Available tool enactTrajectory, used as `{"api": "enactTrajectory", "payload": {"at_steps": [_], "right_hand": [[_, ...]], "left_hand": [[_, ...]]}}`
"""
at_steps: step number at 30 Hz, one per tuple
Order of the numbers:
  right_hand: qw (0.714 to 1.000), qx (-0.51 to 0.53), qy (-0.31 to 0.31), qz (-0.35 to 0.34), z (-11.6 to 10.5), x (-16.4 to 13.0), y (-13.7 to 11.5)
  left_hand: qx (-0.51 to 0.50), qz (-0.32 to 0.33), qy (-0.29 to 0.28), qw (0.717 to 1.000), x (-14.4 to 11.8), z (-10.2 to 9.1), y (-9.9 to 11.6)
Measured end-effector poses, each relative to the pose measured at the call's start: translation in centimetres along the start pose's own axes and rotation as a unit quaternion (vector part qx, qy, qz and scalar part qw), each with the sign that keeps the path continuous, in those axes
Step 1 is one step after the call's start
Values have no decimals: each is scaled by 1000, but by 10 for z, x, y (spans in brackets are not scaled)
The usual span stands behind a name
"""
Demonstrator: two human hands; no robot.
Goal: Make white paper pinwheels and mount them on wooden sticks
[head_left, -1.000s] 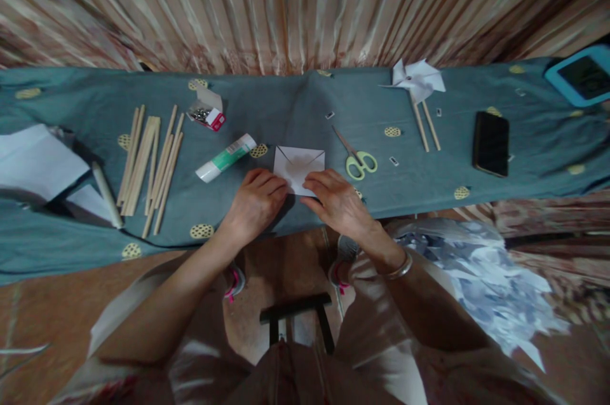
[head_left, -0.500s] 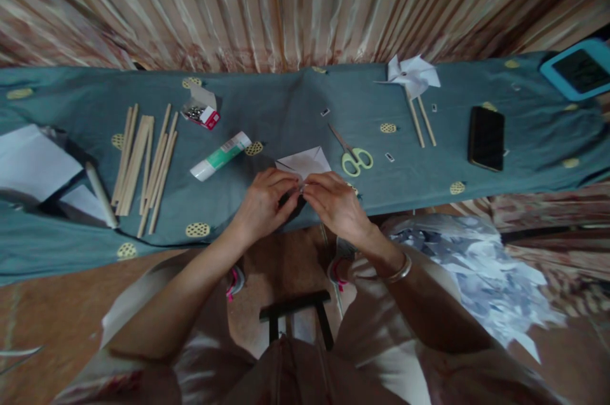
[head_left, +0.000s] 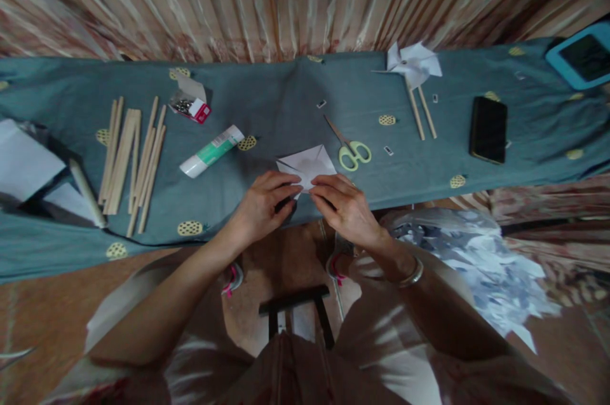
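Observation:
A folded white paper square (head_left: 307,165) lies near the front edge of a teal cloth-covered table (head_left: 286,106). My left hand (head_left: 264,205) and my right hand (head_left: 345,205) both pinch its near corner, fingertips almost meeting, and the paper is tilted so one corner points away from me. Green-handled scissors (head_left: 350,149) lie just right of the paper. A green and white glue stick (head_left: 211,151) lies to its left.
Several wooden sticks (head_left: 131,160) lie at the left, beside a small box of pins (head_left: 188,103). A finished paper pinwheel (head_left: 413,68) on sticks, a black phone (head_left: 488,130) and a blue tablet (head_left: 584,58) sit at the right. White sheets (head_left: 26,166) lie far left, paper scraps (head_left: 476,265) on the floor.
The paper lay flat and square a second ago. Both hands have since lifted its near edge and turned it, and now pinch its near corner together.

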State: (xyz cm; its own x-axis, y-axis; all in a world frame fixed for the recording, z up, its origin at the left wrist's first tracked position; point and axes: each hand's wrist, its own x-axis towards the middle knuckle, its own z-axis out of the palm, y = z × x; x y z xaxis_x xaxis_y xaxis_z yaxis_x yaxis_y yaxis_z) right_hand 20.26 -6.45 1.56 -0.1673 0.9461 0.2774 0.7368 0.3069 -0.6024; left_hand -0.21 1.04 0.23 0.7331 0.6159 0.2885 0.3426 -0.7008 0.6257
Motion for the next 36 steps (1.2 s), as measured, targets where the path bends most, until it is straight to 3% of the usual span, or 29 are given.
{"api": "enactTrajectory", "payload": {"at_steps": [5, 11, 14, 20, 27, 36], "right_hand": [[998, -49, 5, -26, 1, 6, -3], [993, -97, -21, -58, 5, 19, -13], [991, -97, -46, -78, 6, 20, -14], [992, -71, -44, -95, 10, 17, -11], [998, 52, 17, -24, 21, 20, -6], [993, 102, 1, 55, 25, 31, -3]], "left_hand": [[26, 17, 54, 998, 4, -6, -1], [19, -58, 112, 992, 1, -32, 5], [29, -52, 96, 994, -6, -34, 5], [95, 37, 21, 995, -22, -24, 5], [172, 72, 8, 982, -32, -22, 13], [180, 72, 9, 981, -34, -19, 19]]}}
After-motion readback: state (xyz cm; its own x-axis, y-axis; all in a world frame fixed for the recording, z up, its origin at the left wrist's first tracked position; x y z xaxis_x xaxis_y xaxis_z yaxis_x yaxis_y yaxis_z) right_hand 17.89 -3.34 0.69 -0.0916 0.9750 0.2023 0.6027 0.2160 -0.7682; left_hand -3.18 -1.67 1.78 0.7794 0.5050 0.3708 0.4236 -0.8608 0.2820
